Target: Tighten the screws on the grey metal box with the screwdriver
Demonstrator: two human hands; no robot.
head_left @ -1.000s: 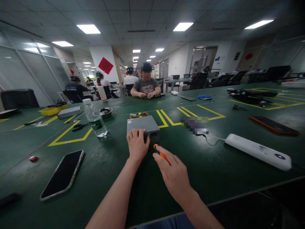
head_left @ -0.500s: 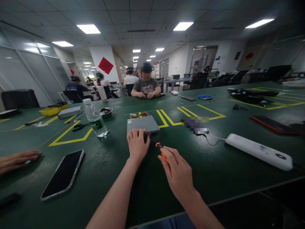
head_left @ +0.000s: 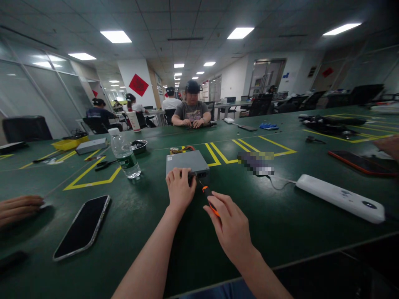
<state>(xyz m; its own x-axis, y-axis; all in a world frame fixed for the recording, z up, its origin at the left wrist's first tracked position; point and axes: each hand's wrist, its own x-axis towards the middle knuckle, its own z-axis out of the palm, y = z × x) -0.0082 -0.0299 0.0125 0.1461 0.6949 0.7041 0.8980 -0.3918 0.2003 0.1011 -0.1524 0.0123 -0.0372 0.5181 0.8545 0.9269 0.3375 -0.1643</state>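
Observation:
A grey metal box that looks like a computer power supply (head_left: 193,161) lies on the green table, its bundle of coloured wires (head_left: 182,150) at the far side. My left hand (head_left: 181,187) grips the near edge of the box, fingers over its top. Between the fingers of my right hand (head_left: 229,216) is a screwdriver (head_left: 208,196) with an orange and black handle. Its thin shaft points up and left at the near face of the box. Whether the tip touches the box I cannot tell.
A phone (head_left: 82,226) and a water bottle (head_left: 124,155) are on the left, with another person's hand (head_left: 20,209) beyond the phone. To the right lie a white power strip (head_left: 339,197) and an orange-edged phone (head_left: 363,162). Across the table sits a person (head_left: 191,108).
My right hand and the screwdriver have shifted slightly left, and more of the shaft shows. The other person's hand at left has drawn back; another hand appears at the right edge.

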